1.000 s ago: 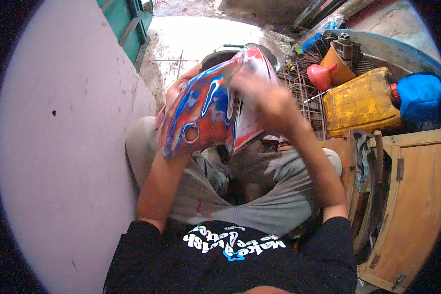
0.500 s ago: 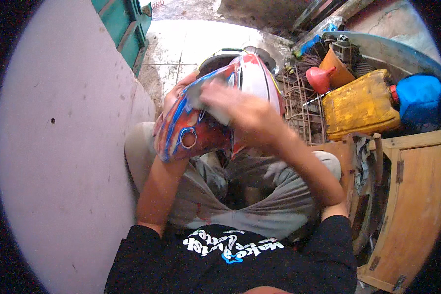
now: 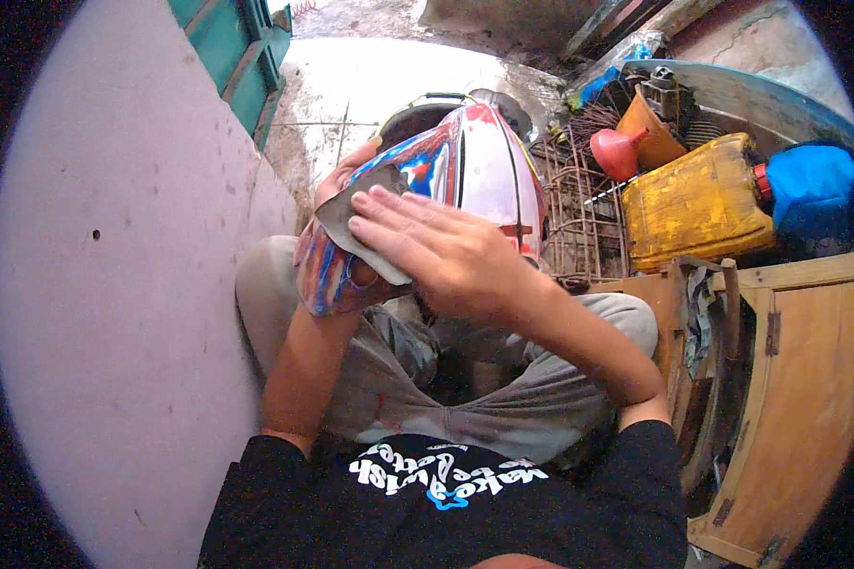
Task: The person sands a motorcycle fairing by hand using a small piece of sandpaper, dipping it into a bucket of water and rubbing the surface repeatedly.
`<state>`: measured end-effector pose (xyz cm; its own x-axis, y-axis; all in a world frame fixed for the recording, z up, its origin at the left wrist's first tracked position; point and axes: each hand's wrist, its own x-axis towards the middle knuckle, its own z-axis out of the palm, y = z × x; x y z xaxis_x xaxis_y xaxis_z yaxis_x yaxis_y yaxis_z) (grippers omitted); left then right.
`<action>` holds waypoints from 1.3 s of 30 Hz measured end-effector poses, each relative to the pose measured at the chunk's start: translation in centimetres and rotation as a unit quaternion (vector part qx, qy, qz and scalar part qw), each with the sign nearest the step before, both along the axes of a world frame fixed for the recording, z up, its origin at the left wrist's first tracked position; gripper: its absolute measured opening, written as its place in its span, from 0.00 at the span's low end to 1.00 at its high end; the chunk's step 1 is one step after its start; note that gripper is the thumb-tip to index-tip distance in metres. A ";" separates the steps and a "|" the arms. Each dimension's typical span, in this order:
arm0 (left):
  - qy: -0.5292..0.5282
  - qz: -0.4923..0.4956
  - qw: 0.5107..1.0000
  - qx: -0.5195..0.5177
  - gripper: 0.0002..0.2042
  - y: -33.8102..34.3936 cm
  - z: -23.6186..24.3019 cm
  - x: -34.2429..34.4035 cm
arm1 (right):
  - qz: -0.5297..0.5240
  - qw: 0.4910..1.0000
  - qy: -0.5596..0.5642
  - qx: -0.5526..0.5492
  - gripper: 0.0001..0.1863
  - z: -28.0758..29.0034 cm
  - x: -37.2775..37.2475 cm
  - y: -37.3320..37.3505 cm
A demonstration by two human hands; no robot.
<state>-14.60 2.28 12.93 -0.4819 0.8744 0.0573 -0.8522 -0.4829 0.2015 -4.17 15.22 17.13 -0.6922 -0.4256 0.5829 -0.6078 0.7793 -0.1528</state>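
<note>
A helmet-like painted shell [image 3: 489, 156] in red, white and blue rests above my lap between my knees. My left hand [image 3: 343, 174] grips its far left side, fingers curled over the edge and partly hidden by it. Under the fingers of my right hand [image 3: 446, 248] lies a grey sheet of sandpaper [image 3: 351, 216], pressed flat on the worn red and blue side. The sandpaper partly covers a round hole in the shell. My right thumb is hidden.
A dark basin [image 3: 416, 121] stands beyond the shell. At right are a metal rack [image 3: 586, 204], a yellow jerrycan [image 3: 697, 204], a red funnel [image 3: 617, 152] and a blue container [image 3: 811, 185]. A wooden cabinet door [image 3: 811, 379] stands nearer; a pale wall [image 3: 114, 313] closes the left.
My right hand has moved down and slightly left across the shell with the sandpaper, which now covers part of the round hole. The left hand keeps its hold.
</note>
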 end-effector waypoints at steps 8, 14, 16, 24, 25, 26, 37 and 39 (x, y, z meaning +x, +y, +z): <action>-0.029 -0.098 0.994 0.035 0.18 -0.4 -0.3 -0.3 | -0.007 1.000 -0.019 -0.009 0.22 0.7 0.9 -0.7; -0.052 0.010 0.998 -0.020 0.19 0.1 0.0 1.3 | -0.105 0.994 -0.034 -0.005 0.23 0.0 -0.6 1.3; -0.082 -0.127 0.988 0.002 0.19 0.4 0.0 -0.7 | -0.022 0.999 -0.040 0.001 0.23 1.1 2.3 -0.6; -0.060 -0.133 0.986 0.086 0.21 0.5 -0.6 0.2 | -0.017 1.000 0.013 -0.021 0.22 0.1 1.9 0.7; -0.084 -0.173 0.979 0.069 0.21 1.0 -0.1 -0.1 | -0.001 0.999 0.027 -0.041 0.22 -0.2 2.3 1.1; -0.065 -0.117 0.989 0.061 0.21 0.6 0.4 0.8 | -0.071 0.996 -0.037 -0.034 0.22 0.1 1.1 2.7; -0.064 0.037 0.980 -0.184 0.23 1.5 0.2 2.2 | -0.189 0.979 -0.072 -0.001 0.24 0.9 -0.4 6.1; -0.007 0.116 0.967 -0.226 0.21 0.6 -0.9 1.5 | -0.071 0.997 -0.029 -0.012 0.24 -0.2 1.7 1.8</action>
